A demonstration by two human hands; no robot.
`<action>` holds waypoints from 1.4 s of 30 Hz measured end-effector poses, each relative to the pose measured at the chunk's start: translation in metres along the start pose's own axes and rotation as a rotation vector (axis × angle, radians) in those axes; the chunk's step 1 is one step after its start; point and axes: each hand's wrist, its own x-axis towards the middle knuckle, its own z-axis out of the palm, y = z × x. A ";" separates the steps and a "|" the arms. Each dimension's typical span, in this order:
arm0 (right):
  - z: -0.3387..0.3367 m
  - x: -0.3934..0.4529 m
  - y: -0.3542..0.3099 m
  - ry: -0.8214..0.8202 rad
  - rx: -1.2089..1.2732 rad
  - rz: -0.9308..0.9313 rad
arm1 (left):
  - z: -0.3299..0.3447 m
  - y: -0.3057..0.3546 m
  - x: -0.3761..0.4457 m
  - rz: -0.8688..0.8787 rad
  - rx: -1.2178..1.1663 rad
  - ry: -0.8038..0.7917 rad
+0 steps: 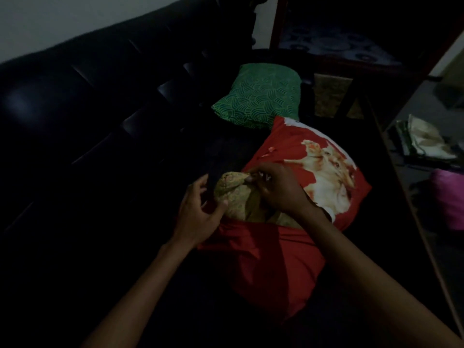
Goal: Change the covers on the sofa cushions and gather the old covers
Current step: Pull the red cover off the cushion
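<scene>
A red cushion cover [266, 259] printed with a pale cat picture is seen lying on the seat of a dark sofa [62, 116], with a cushion inside it; the cushion's yellowish patterned fabric [236, 194] is exposed at the cover's open edge, on the side towards the sofa's backrest. The corner of that yellowish fabric is pinched between the thumb and fingertips of the right hand [278, 189], which is curled over the opening. The left hand [198, 214] is held just beside the same opening, its fingers loosely bent and its thumb lying against the yellowish fabric; whether anything is gripped by it cannot be told in the dim light. A second cushion in a green cover [261, 96] with a scallop pattern is seen farther along the seat, its near edge touching or slightly overlapped by the red cover. To the right, beyond the sofa's edge, a pile of folded pale cloth [424, 139] and something pink [449, 197] are seen lying on the floor.
</scene>
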 end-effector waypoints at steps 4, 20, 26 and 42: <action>0.007 -0.036 -0.012 0.113 -0.100 -0.082 | 0.013 0.011 0.025 -0.004 0.075 -0.148; -0.006 -0.144 0.000 0.082 -0.311 -0.159 | -0.015 0.052 0.000 0.271 0.204 0.105; -0.008 -0.151 -0.004 0.217 -0.207 -0.152 | -0.030 0.064 0.017 0.684 0.377 -0.165; 0.007 -0.169 -0.028 0.244 -0.427 -0.159 | 0.003 0.079 0.044 0.993 0.531 -0.081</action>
